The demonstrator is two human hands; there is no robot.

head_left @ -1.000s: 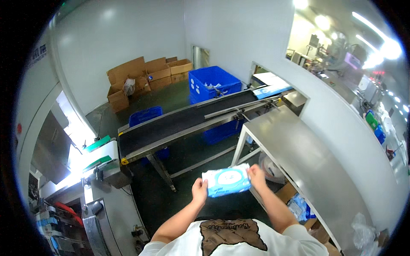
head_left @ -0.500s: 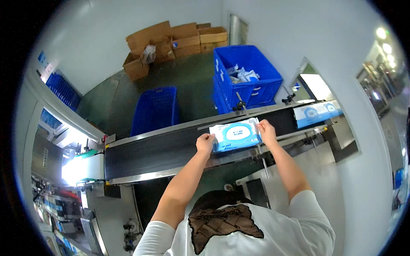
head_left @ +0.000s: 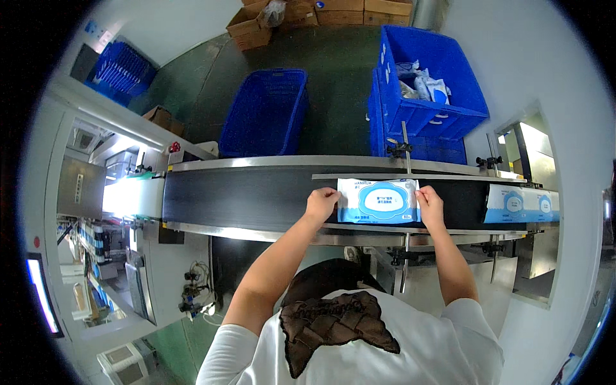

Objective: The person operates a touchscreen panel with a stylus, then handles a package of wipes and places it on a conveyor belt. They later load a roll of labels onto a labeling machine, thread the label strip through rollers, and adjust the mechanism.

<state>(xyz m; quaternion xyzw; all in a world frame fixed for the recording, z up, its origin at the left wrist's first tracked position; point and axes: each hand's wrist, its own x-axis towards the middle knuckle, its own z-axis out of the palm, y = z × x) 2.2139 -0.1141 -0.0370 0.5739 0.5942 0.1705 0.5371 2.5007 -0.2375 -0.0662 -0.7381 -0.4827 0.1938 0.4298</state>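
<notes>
Between my two hands is a white and blue pack of wipes (head_left: 380, 202), lying face up over the dark conveyor belt (head_left: 244, 196). My left hand (head_left: 322, 205) pinches its left end with thumb and fingers. At the opposite end, my right hand (head_left: 430, 206) grips the right edge. Whether the pack rests on the belt or is held just above it, I cannot tell. Further right on the belt lie more wipes packs (head_left: 513, 204) of the same look, partly through the wall opening.
Metal rails (head_left: 256, 160) edge the belt, with a clamped guide rod (head_left: 405, 138) beyond the pack. Past the belt stand a blue basket (head_left: 266, 112) and a blue crate (head_left: 462, 119) holding loose packs. Cardboard boxes (head_left: 340, 14) line the far wall. A bright machine opening (head_left: 135, 196) sits at the left.
The view has turned and tipped downward. Both hands still hold the pack, which now lies straighter along the belt instead of slanting.
</notes>
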